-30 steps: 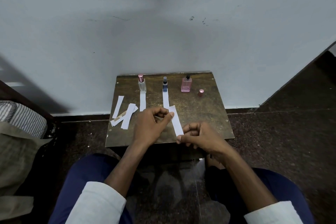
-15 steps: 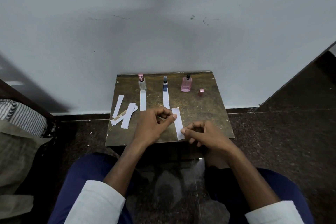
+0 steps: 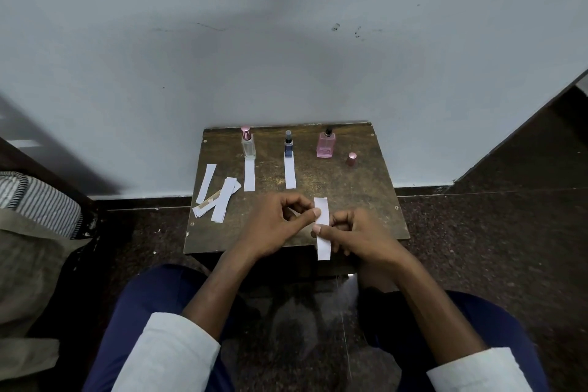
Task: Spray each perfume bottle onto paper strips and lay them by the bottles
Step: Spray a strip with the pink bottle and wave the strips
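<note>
You hold one paper strip (image 3: 322, 226) in both hands.
Your left hand (image 3: 276, 223) and right hand (image 3: 359, 234) pinch it between thumb and fingers; the pink bottle (image 3: 325, 145) stands beyond your fingertips.

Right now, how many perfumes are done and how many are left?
Two look done: the clear bottle and the blue bottle each have a strip lying in front. Both hands hold a third strip. The uncapped pink bottle has none yet.
</note>
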### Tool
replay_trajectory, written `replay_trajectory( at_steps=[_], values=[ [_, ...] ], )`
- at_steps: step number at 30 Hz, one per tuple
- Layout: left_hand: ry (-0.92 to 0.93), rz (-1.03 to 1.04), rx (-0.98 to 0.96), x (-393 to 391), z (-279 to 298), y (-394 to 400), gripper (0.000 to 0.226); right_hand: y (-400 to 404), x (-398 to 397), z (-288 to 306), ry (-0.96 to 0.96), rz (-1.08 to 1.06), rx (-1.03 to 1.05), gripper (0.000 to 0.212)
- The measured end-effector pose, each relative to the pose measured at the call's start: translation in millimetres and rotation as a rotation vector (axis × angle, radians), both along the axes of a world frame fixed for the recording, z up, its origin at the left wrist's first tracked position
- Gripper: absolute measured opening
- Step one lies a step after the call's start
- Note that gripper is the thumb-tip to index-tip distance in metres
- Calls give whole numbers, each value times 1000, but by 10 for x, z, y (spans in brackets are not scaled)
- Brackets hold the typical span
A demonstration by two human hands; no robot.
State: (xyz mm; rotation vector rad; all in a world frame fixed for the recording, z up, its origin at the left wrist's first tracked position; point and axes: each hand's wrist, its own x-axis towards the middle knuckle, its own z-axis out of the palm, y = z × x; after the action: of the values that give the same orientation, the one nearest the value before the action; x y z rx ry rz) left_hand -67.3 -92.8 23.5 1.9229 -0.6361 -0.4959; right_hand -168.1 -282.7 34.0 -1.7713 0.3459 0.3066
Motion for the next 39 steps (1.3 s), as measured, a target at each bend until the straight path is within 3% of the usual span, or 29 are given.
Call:
replay_trajectory(
  at_steps=[13,18,21,24,29,33,37,39],
  values=[
    [-43,223,-10,-10,120,4,9,-12,8,-3,6,64,6,29],
    [-35,281,-6,12,132,7,6,-25,14,-25,13,61,16,19],
    [-11,284,-11,9,151,21,16,-34,17,-45,23,49,18,18],
    [-24,285,52,31,138,65,22,-66,23,-70,36,-10,12,13],
    [-80,244,241,111,23,149,5,-128,45,-117,7,-228,51,17],
    [128,212,-6,124,120,127,11,-139,45,-78,-28,-322,125,14],
    [675,54,-757,105,279,170,46,-146,36,40,-80,-358,289,41],
    [877,-60,-992,61,346,165,43,-139,48,63,-103,-353,351,46]
  ],
)
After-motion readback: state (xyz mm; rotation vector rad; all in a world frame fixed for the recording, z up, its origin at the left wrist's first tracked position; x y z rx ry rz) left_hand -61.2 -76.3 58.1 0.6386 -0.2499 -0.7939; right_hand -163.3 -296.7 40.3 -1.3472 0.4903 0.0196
